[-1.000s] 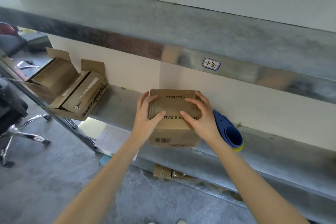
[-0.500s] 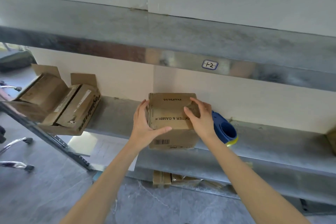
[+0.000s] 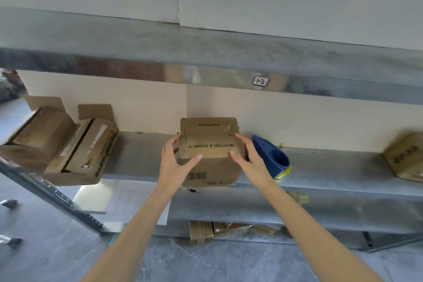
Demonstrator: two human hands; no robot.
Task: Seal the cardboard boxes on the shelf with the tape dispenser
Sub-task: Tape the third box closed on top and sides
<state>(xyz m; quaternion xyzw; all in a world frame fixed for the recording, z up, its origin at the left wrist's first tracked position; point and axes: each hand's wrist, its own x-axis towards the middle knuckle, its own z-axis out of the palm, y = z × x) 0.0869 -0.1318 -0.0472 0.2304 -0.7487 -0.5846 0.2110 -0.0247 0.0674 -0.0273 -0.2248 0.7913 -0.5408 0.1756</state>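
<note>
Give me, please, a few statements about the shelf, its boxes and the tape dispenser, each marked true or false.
1. The blue tape dispenser lies on the shelf, right of the Procter & Gamble box. True.
2. The right hand holds the dispenser. False: it and the left hand are both on that box.
3. The open boxes at the left have flaps standing up. True.
4. The shelf label reads 3-4. False: it reads 1-2.
</note>
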